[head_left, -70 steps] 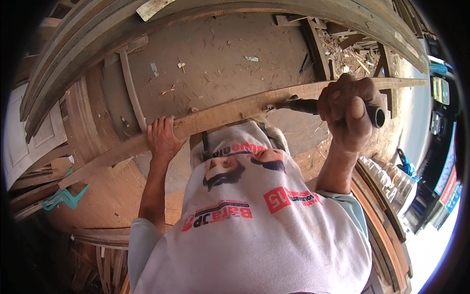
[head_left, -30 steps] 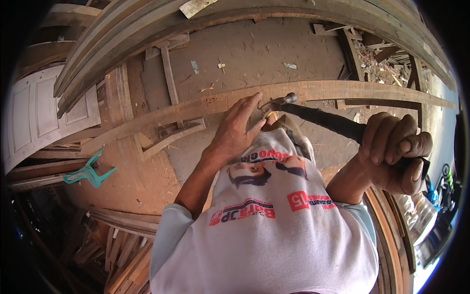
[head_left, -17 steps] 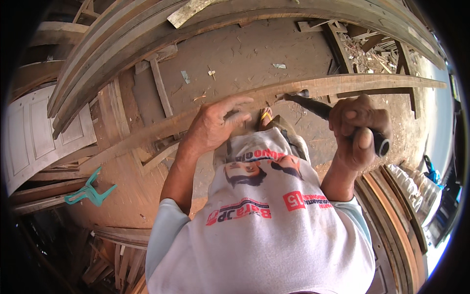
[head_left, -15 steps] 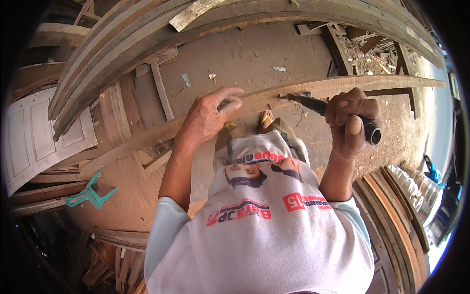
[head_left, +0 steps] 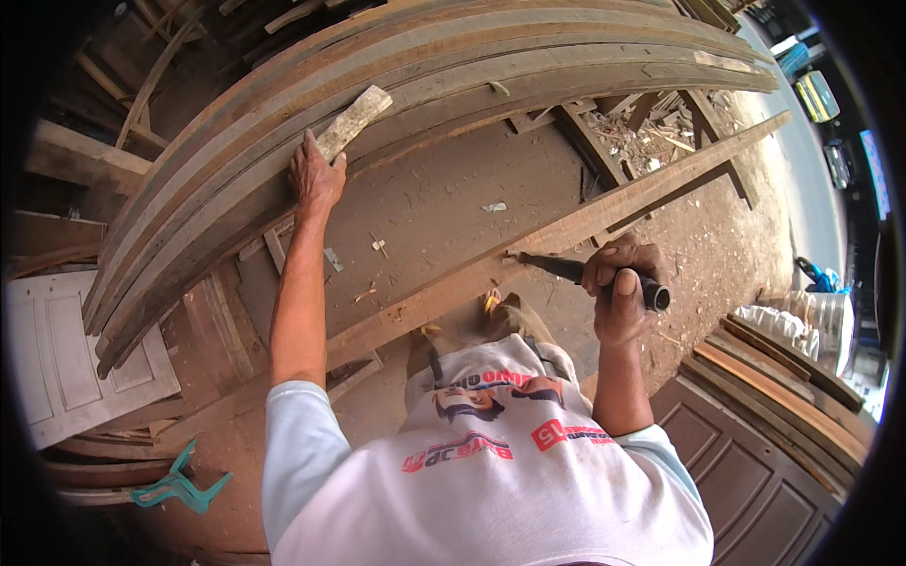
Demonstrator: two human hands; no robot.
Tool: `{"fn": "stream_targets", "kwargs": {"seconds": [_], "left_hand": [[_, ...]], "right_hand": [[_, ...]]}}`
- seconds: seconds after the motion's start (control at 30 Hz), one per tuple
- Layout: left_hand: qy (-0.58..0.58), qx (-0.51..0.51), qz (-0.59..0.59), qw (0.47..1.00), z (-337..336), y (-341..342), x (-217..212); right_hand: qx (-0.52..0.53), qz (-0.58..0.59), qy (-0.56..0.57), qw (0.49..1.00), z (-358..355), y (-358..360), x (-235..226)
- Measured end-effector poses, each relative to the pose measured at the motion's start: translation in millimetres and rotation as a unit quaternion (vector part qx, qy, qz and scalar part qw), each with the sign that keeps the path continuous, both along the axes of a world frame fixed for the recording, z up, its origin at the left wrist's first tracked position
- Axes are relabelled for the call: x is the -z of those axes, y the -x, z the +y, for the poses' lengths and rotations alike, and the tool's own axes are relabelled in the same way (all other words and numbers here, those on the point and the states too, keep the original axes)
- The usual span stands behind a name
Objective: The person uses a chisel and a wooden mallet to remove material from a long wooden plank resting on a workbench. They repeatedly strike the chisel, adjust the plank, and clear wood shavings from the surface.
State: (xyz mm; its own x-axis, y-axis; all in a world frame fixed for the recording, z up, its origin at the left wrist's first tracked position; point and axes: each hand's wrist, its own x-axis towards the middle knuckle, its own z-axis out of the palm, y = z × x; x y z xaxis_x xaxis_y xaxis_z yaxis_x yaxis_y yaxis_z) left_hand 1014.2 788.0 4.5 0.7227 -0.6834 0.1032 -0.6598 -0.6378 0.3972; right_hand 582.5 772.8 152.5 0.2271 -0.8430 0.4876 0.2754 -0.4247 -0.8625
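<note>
My right hand [head_left: 623, 288] is wrapped round the dark handle of a hammer [head_left: 557, 268], whose open tube end points toward me. The hammer's metal head lies over a long wooden plank [head_left: 472, 283] that runs slantwise across in front of me. My left arm stretches forward to a stack of long boards [head_left: 425, 94]. There my left hand [head_left: 316, 174] has its thumb and fingers about the near end of a short, pale, rough wood block [head_left: 354, 123] lying on the boards.
A white panel door [head_left: 80, 349] lies at the left, near a green plastic chair [head_left: 179, 481]. At the right are a brown panel door [head_left: 736, 472] and stacked boards [head_left: 783, 396]. Wood scraps [head_left: 651, 132] litter the ground far right. A road with vehicles shows beyond.
My left hand has left the long plank and reached forward and left to the pale wood block. The view has shifted forward and turned. My right hand still grips the hammer.
</note>
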Motion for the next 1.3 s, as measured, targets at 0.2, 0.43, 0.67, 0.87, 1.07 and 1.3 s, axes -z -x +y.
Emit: {"fn": "stream_targets", "kwargs": {"seconds": [0.2,0.43,0.67,0.87,1.07,1.3], "left_hand": [[-0.029,0.047,0.140,0.989,6.6,0.6,-19.8],[0.258,0.058,0.515,0.815,81.0,165.7,-95.7],[0.166,-0.096,0.352,0.916,156.6,327.1,-26.9],[0.292,-0.234,0.311,0.873,173.9,364.4,2.1],[0.423,-0.235,0.544,0.686,198.6,348.4,41.9],[0.345,-0.219,0.496,0.766,197.8,333.1,59.7]], "right_hand": [[-0.057,0.081,0.144,0.985,-7.8,-3.0,-7.6],[-0.050,0.063,0.034,0.996,-40.8,-5.6,-2.3],[-0.275,-0.033,-0.043,0.960,-72.5,-17.3,-2.2],[-0.469,0.077,-0.005,0.880,-81.7,-41.1,-4.1],[-0.519,0.029,0.006,0.854,-52.6,-84.7,-29.0],[-0.544,0.070,0.038,0.835,39.4,-162.3,-62.6]]}}
